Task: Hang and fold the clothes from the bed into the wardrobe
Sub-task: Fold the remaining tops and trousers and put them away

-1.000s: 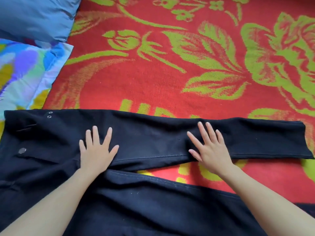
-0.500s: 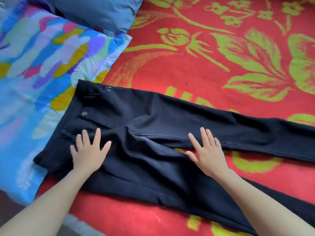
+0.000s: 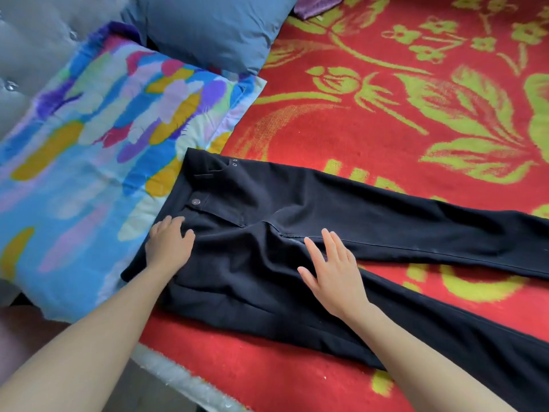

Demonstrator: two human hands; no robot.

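Observation:
Black trousers (image 3: 371, 221) lie spread flat on the red and green floral bed cover (image 3: 371, 123), waistband to the left, both legs running off to the right. My left hand (image 3: 169, 242) rests on the fabric just below the waistband button, its fingertips bent into the cloth. My right hand (image 3: 332, 269) lies flat with straight fingers on the crotch seam where the two legs part. Neither hand holds anything.
A multicoloured pillow (image 3: 98, 162) lies left of the waistband, partly under it. A blue-grey pillow (image 3: 214, 28) sits behind it, against a grey tufted headboard (image 3: 32, 46). A purple cloth (image 3: 318, 5) shows at the top. The bed's near edge (image 3: 178, 379) runs at bottom left.
The view has swung left, bringing the pillows and the waistband into sight. My left hand slid from the trouser leg up to the waistband area; my right hand moved to the crotch seam.

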